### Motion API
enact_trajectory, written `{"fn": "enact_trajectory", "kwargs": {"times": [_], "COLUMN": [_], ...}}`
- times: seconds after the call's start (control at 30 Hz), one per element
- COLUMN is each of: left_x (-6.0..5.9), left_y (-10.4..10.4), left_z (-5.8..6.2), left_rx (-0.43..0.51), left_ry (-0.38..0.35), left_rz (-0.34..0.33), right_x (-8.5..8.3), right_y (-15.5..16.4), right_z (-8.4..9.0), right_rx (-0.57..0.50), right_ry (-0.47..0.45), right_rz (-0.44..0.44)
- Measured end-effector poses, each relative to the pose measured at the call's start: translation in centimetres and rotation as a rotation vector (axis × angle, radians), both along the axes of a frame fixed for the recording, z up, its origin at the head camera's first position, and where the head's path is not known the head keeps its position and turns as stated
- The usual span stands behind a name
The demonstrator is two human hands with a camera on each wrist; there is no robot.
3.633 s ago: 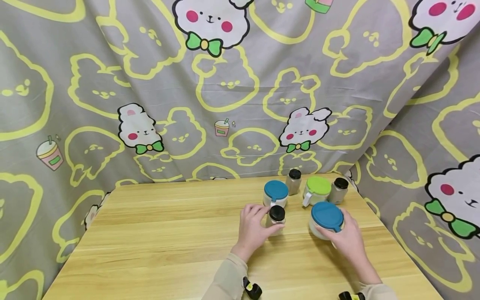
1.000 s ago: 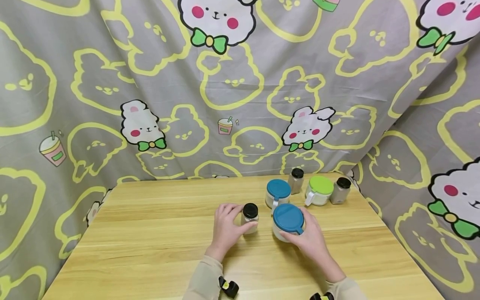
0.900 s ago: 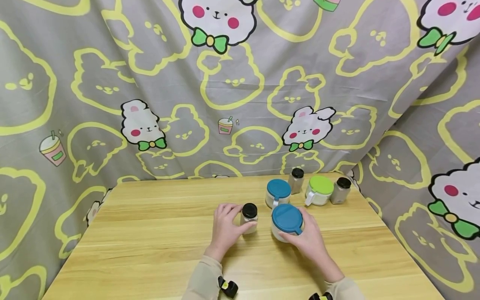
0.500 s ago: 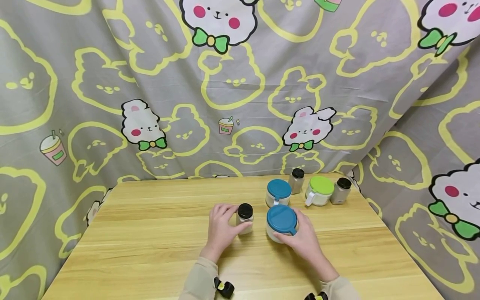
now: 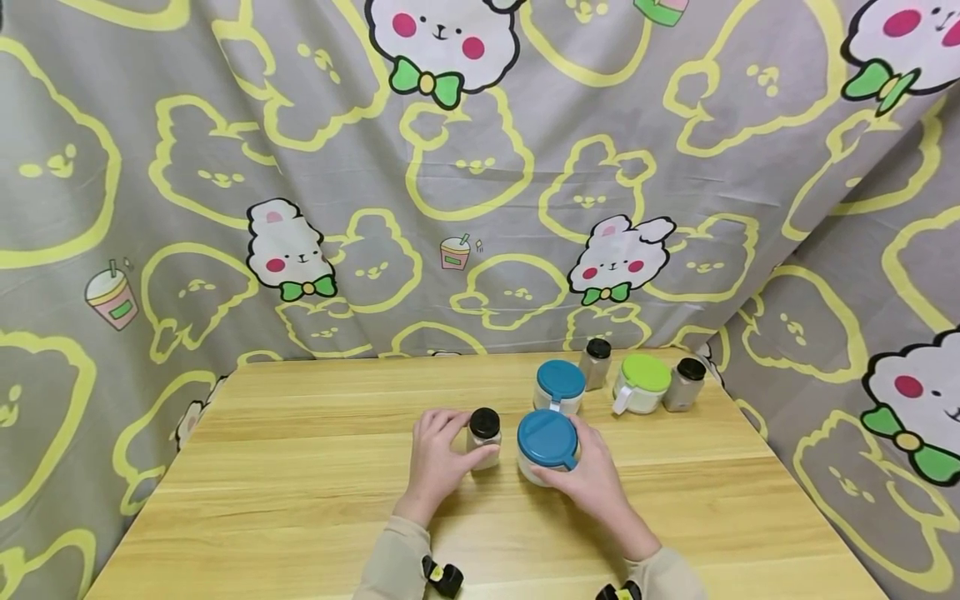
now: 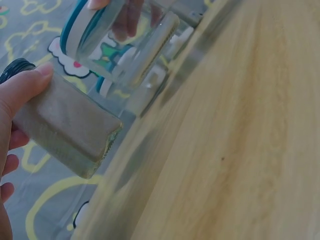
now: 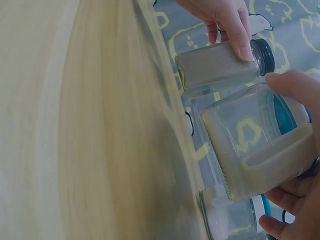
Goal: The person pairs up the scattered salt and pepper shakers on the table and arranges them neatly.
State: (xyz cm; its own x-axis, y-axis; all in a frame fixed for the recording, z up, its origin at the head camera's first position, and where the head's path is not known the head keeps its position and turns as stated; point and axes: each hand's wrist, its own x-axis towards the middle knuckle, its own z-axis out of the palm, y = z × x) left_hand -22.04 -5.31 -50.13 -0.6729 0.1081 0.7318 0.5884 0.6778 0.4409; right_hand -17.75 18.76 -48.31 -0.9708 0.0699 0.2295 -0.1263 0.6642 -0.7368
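Observation:
My left hand [image 5: 435,457] grips a small square glass jar with a black cap [image 5: 484,435] standing on the wooden table [image 5: 300,483]; in the left wrist view the jar [image 6: 65,127] holds pale powder under my thumb. My right hand [image 5: 592,477] grips a wider glass jar with a blue lid [image 5: 546,443] just right of it. In the right wrist view the blue-lidded jar [image 7: 255,145] has a white handle and sits next to the small jar [image 7: 217,65].
At the back right of the table stand another blue-lidded jar [image 5: 559,387], a green-lidded jar [image 5: 641,385] and two small black-capped jars [image 5: 596,363] [image 5: 684,383]. A cartoon-print cloth [image 5: 450,183] hangs behind and on the right.
Both hands have slid their jars leftward across the table, away from the group at the back right. The two held jars now stand closer together.

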Motion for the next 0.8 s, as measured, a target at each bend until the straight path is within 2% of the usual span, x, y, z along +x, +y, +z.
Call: {"fn": "enact_trajectory", "kwargs": {"times": [0.53,0.8], "left_x": [-0.1,-0.2], "left_y": [-1.1,-1.6], "left_z": [-0.2,-0.3], "left_rx": [0.005,-0.011], "left_ry": [0.025,0.028], "left_rz": [0.017,0.029], "right_x": [-0.4,-0.7], "right_y": [-1.5,-2.0], "right_z": [-0.3,-0.3], "right_rx": [0.001,-0.008], "right_ry": [0.056,0.041], "right_rz": [0.019,0.027]}}
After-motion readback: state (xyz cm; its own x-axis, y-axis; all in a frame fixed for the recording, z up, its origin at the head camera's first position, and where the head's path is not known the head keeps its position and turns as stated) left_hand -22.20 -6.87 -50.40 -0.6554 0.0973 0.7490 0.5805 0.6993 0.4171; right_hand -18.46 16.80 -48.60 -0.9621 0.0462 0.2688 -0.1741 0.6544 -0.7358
